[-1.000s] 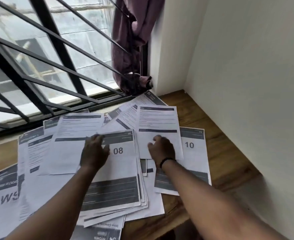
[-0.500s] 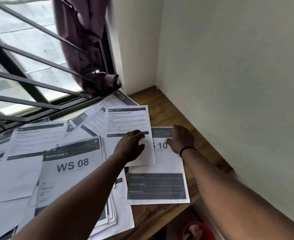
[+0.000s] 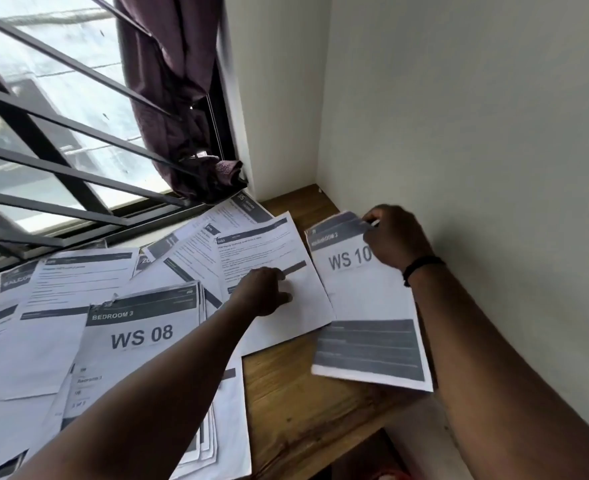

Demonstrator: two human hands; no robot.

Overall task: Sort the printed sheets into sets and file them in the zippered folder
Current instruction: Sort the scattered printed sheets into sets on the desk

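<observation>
Several printed sheets lie spread over a wooden table (image 3: 286, 393). My right hand (image 3: 395, 237) pinches the top right corner of the sheet marked WS 10 (image 3: 366, 306), which is lifted slightly off the table near the wall. My left hand (image 3: 263, 289) rests with fingers down on a text sheet (image 3: 272, 247) beside it. A stack topped by the BEDROOM 3 WS 08 sheet (image 3: 140, 334) lies under my left forearm. No zippered folder shows in the head view.
A barred window (image 3: 61, 133) runs along the table's far side, with a dark purple curtain (image 3: 175, 98) bunched at its right end. White walls (image 3: 459, 133) close the corner on the right. More sheets (image 3: 26, 323) cover the left of the table.
My right hand moved to the WS 10 sheet's top corner and pulled it right, clear of the text sheet. My left hand stayed on the text sheet. The view swung right.
</observation>
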